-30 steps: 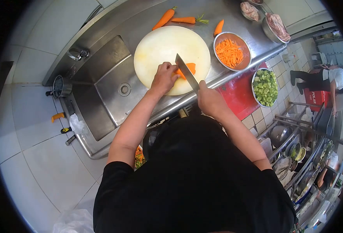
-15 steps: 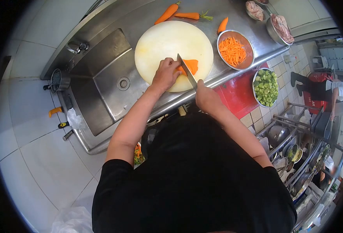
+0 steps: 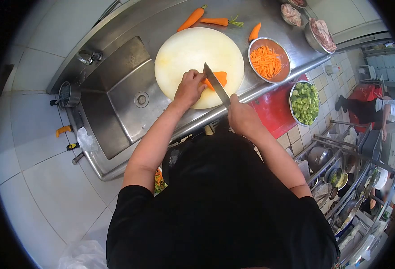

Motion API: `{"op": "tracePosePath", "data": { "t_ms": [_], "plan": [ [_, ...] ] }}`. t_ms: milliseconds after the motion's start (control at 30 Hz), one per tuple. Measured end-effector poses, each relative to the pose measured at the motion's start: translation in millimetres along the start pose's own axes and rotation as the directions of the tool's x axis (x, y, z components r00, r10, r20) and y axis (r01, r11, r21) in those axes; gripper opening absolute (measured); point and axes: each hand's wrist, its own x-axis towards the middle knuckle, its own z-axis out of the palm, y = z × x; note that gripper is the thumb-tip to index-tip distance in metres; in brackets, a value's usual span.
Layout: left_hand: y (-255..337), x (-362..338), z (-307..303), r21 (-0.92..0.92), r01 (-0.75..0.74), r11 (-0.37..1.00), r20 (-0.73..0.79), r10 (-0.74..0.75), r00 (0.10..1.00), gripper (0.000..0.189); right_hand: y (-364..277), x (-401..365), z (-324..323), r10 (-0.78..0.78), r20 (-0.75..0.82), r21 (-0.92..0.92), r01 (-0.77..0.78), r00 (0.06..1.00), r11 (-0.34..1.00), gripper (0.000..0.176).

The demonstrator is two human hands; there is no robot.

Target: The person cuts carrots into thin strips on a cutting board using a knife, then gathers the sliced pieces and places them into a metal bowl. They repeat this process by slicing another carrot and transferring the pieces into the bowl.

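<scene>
My right hand (image 3: pixel 241 115) grips the handle of a knife (image 3: pixel 217 85), whose blade lies slantwise over the round white cutting board (image 3: pixel 179 54). Beside the blade, orange carrot pieces (image 3: pixel 220 78) rest on the board's lower right part. The fingers of my left hand (image 3: pixel 190 88) are bent together at the left side of the blade, pressed on carrot; how much they hold is partly hidden. Right of the board stands a colander (image 3: pixel 287 62) with thin carrot strips (image 3: pixel 265 61).
Whole carrots (image 3: pixel 192 19) and a carrot piece (image 3: pixel 255 32) lie behind the board. A sink (image 3: pixel 117 89) is left. Meat bowls (image 3: pixel 316 40) stand back right; a bowl of green vegetables (image 3: pixel 304 102) is right. Another person (image 3: pixel 367 110) stands far right, by metal racks.
The whole view has shifted slightly. My hands and the knife stay in nearly the same place on the board. The other person at the far right has changed posture a little.
</scene>
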Motion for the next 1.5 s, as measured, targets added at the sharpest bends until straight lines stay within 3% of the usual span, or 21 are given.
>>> {"op": "tracePosePath", "data": {
  "t_ms": [433, 733, 1067, 1267, 1500],
  "plan": [
    [-3, -2, 4, -0.043, -0.069, 0.997, -0.069, 0.066, 0.995, 0.037, 9, 25, 19, 0.041, 0.068, -0.006, -0.041, 0.997, 0.999, 0.019],
    [-2, -4, 3, -0.040, -0.045, 0.998, -0.077, 0.042, 0.996, 0.034, 2, -1, 4, -0.037, -0.052, 0.040, 0.039, 0.998, 0.998, 0.017],
    [-4, -2, 4, -0.044, -0.060, 0.997, -0.067, 0.057, 0.996, 0.035, 0, 12, 9, 0.034, 0.062, -0.037, -0.032, 0.997, 0.999, 0.017],
    [-10, -3, 2, -0.082, -0.076, 0.994, -0.073, 0.070, 0.995, 0.031, 15, 28, 26, 0.045, 0.051, 0.005, -0.045, 0.998, 0.999, 0.018],
    [-11, 4, -4, -0.054, -0.068, 0.996, -0.044, 0.066, 0.997, 0.027, -1, 9, -1, 0.005, -0.006, 0.028, -0.005, 1.000, 1.000, 0.016]
  ]
}}
